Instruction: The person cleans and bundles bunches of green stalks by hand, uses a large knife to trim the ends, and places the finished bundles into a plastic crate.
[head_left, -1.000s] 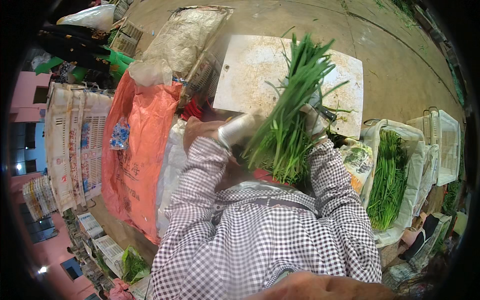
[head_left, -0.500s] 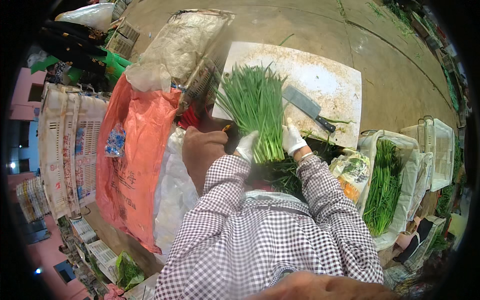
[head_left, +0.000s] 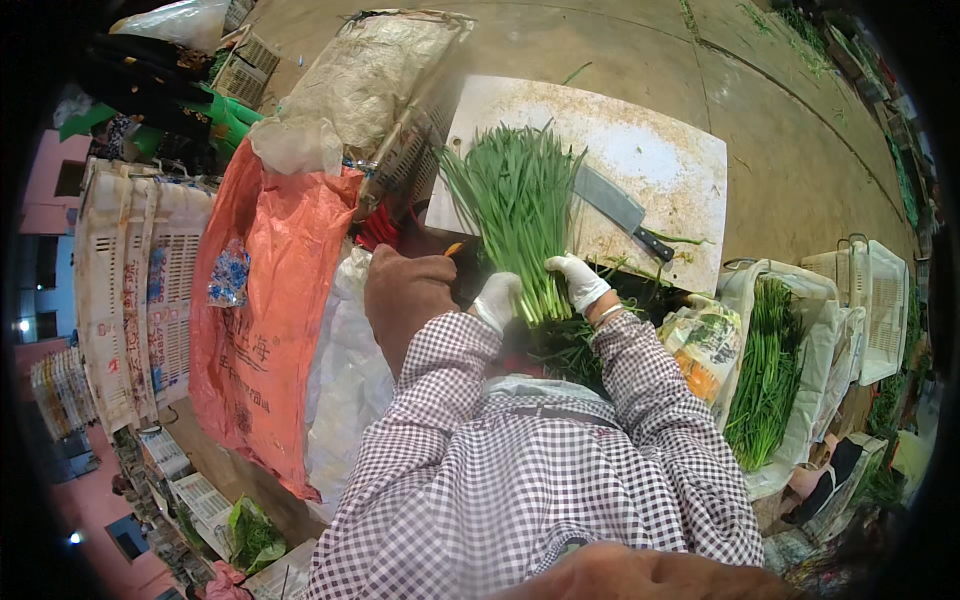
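Observation:
A thick bunch of flat green garlic chives (head_left: 518,205) is between my hands, its leaf tips over a stained white board (head_left: 670,130) and its pale stem ends toward me. My left hand (head_left: 497,302), in a white glove, is closed round the lower left side of the stems. From the right, my gloved right hand (head_left: 578,281) presses on the stems with curled fingers. Just right of the leaves, a cleaver (head_left: 612,200) with a black handle lies flat on the board. Loose green leaves (head_left: 565,345) show below the bunch, in front of my body.
An orange-red sack (head_left: 275,330) and a brown cloth-like thing (head_left: 405,300) are at the left. To the right stands a lined crate (head_left: 820,285) of green stalks, beside a printed plastic bag (head_left: 700,335). A covered crate (head_left: 370,80) sits beyond the sack.
My hands have drawn closer together, squeezing the stem ends into a narrower bundle. The right hand has shifted slightly left and its fingers have curled in. The cleaver stays on the board.

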